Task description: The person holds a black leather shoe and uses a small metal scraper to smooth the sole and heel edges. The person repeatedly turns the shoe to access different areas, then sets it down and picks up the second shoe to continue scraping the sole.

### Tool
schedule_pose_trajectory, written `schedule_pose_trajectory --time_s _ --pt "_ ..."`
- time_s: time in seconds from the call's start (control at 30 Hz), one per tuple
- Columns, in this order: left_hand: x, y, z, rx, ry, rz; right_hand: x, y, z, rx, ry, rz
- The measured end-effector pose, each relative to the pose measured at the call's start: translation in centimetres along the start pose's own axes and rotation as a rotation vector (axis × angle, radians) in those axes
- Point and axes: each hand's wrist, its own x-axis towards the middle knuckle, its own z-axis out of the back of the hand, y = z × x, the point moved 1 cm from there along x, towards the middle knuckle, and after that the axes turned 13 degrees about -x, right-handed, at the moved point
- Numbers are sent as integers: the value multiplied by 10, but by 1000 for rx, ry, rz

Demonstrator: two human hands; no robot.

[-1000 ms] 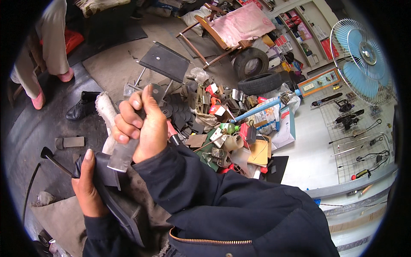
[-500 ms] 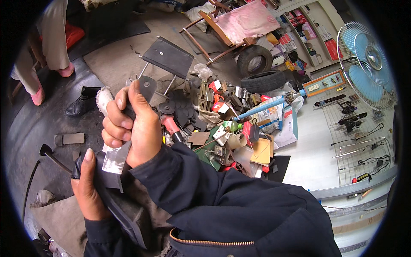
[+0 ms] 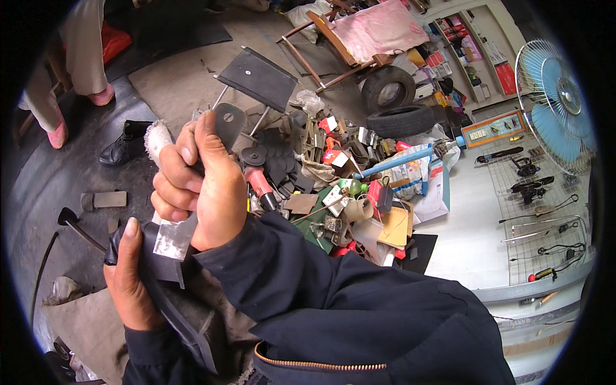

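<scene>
My left hand [image 3: 131, 282] is wrapped round a black shoe [image 3: 183, 321], its thumb upright along the side. Shut in my right hand [image 3: 215, 192] is a flat knife [image 3: 173, 240] with a broad shiny blade. The blade's lower end lies against the shoe's dark heel block. Above the fist the knife's other, rounded end sticks out, dark with a hole in it. A whitish fabric wrap [image 3: 158, 142] covers one finger of my right hand. My right sleeve and palm hide part of the shoe and the knife's middle.
A black boot [image 3: 125, 144] stands on the floor ahead. Beyond my right arm spread a red angle grinder [image 3: 260, 186], boxes and scraps. A folding stool [image 3: 260, 77], tyres [image 3: 388, 90] and a blue fan [image 3: 558, 96] are farther off. Another person's legs [image 3: 83, 58] show at far left.
The whole surroundings have shifted slightly right and down in the picture. My hands, the knife and the shoe keep nearly the same places, with the blade barely moved.
</scene>
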Motion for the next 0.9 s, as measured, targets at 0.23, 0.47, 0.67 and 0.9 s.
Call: schedule_pose_trajectory --time_s 0.23,0.47,0.67,0.9 --pt "-3 0 -2 22 10 -44 -3 -3 4 19 2 -31" --pt "1 1 5 10 43 -58 -9 -2 4 5 -7 -64" --pt "1 2 7 -19 46 -31 -13 -1 5 -12 8 -77" --pt "2 3 8 -26 35 -26 -18 1 5 -14 15 -104"
